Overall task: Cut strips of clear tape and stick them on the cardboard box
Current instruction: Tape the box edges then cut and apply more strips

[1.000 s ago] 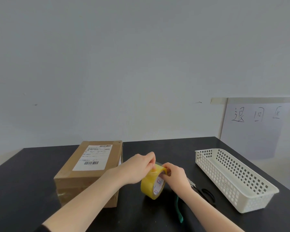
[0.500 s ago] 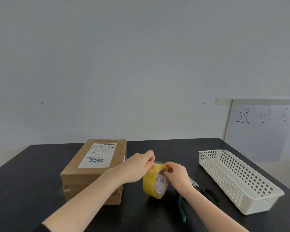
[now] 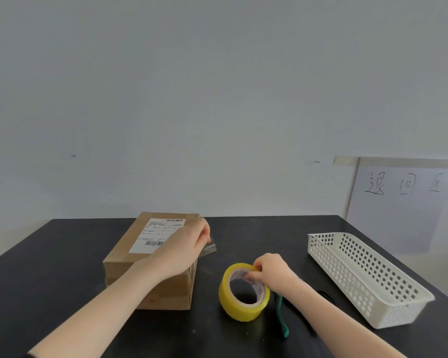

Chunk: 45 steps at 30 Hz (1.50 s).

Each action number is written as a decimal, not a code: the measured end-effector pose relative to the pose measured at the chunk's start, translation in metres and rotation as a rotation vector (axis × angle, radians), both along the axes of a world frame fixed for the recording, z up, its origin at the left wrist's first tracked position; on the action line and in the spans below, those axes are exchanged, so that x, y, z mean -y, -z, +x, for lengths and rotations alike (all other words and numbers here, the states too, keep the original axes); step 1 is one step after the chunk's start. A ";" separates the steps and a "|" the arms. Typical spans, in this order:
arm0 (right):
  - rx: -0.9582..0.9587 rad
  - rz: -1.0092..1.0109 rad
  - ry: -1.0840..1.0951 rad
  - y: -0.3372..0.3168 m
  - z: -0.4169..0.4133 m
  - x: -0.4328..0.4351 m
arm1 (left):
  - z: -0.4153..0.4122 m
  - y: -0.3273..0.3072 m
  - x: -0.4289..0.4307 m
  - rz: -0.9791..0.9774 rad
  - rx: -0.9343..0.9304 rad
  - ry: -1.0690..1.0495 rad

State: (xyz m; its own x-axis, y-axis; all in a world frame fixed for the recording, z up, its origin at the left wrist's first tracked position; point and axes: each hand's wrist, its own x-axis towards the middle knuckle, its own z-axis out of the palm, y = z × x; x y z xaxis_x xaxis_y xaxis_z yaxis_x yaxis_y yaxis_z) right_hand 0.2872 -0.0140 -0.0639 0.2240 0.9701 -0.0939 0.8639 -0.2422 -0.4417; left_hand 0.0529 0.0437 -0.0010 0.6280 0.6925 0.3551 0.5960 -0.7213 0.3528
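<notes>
Left grip (image 3: 189, 244) pinches the tape end (image 3: 209, 248), right grip (image 3: 272, 273) clamps the roll (image 3: 239, 310); I judge nothing is cut or stuck on the box (image 3: 132, 251) yet.

Light soft and even, cool in tone; source out of view. Bluish cast on the pale grey wall (image 3: 217, 99), a shade darker toward the upper corners. Dull sheen only on the far half of the matte black table (image 3: 62, 280), no hard glare. Shadows faint, blurred-edged: a smudge under the yellow roll of tape (image 3: 233, 306); near face of the brown cardboard box (image 3: 126, 250) dimmer than its top, so light falls mostly from above. Near end of the white plastic lattice basket (image 3: 329, 267) almost washed out. Thin glint on the clear strip of tape (image 3: 208, 248) at the left hand (image 3: 186, 244). Wide-angle bowing along table edges. Print on the white shipping label (image 3: 155, 235) too soft to read
</notes>
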 end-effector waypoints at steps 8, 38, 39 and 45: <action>0.068 -0.073 0.022 0.002 0.001 0.001 | -0.023 0.001 -0.005 0.024 0.048 -0.055; -0.366 0.402 -0.114 -0.057 -0.117 0.018 | -0.048 0.023 0.001 0.165 0.183 -0.024; -0.379 0.398 -0.121 -0.054 -0.121 0.017 | -0.050 0.023 0.002 0.166 0.190 -0.025; -0.458 0.354 -0.125 -0.043 -0.132 0.013 | -0.057 0.029 0.006 0.179 0.210 -0.002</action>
State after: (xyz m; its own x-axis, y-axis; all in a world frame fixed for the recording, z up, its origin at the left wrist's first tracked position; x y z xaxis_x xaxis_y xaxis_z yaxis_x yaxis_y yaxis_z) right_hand 0.1552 -0.0267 -0.0213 0.1192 0.9765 0.1796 0.5784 0.0787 -0.8120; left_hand -0.0038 0.0379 -0.0304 0.5263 0.6081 0.5943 0.5249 -0.7822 0.3355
